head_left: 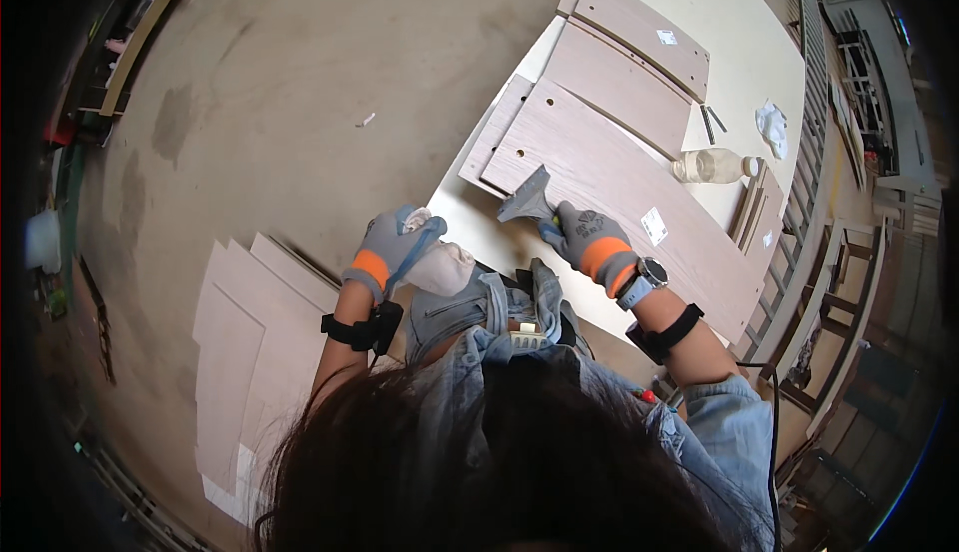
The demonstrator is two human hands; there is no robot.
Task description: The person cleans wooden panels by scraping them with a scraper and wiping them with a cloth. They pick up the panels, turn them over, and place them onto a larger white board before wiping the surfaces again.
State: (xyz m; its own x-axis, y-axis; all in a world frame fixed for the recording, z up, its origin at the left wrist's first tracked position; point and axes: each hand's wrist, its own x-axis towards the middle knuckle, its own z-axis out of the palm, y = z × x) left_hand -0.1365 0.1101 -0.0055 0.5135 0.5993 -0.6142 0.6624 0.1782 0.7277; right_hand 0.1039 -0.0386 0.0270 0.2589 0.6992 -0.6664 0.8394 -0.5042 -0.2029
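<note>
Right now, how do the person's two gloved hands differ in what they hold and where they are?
The right hand grips a metal scraper whose blade lies on the wood-grain panel; the left hand holds a whitish rag instead. The right hand is over the panel, while the left hand is off its edge, above the floor. Both wear grey gloves with orange cuffs.

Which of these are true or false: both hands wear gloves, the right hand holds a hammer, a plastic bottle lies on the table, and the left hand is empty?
1. Both hands wear grey and orange gloves. True: left hand, right hand.
2. The right hand holds a hammer. False: it holds a scraper against the wood panel.
3. A plastic bottle lies on the table. True.
4. The left hand is empty. False: it holds a pale cloth.
</note>
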